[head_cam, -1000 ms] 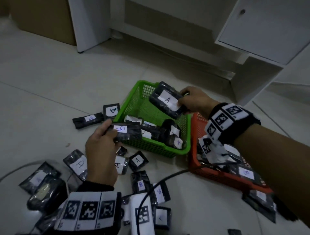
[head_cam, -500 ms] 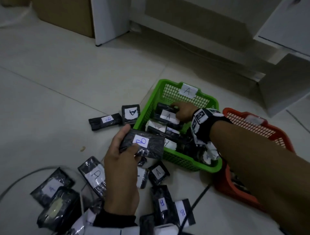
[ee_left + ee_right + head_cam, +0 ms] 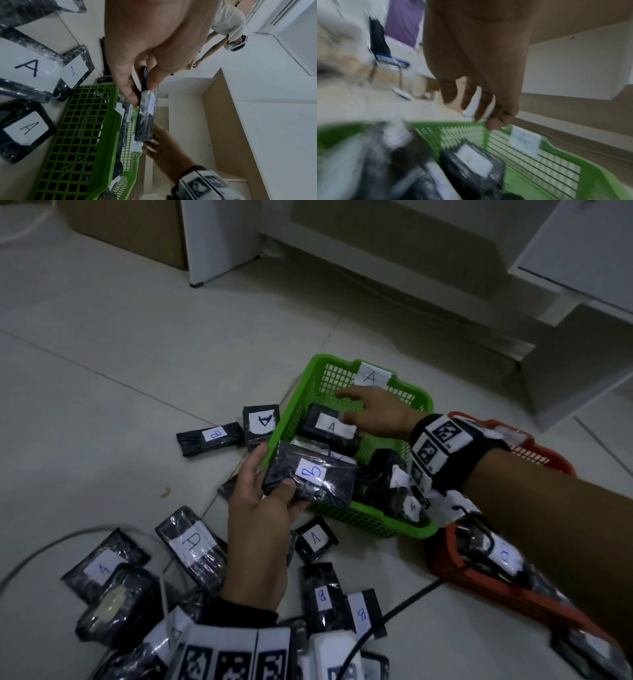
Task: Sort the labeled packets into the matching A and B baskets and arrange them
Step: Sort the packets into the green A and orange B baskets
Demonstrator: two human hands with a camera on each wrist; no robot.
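My left hand pinches a black packet labeled B between thumb and fingers, just over the near-left corner of the green basket. The left wrist view shows that B packet edge-on in my left hand. The green basket carries an A tag on its far wall and holds several black packets. My right hand hovers open, fingers spread, over an A packet lying in the basket's far part. The right wrist view shows my right hand empty above that A packet.
An orange basket with packets sits to the right, partly under my right forearm. Loose A and B packets lie on the tiled floor left of and before the green basket. A cable crosses the floor. White cabinets stand behind.
My right hand brought the A packet down into the green basket, let go of it and now hovers above it. My left hand lifted the B packet slightly up and right.
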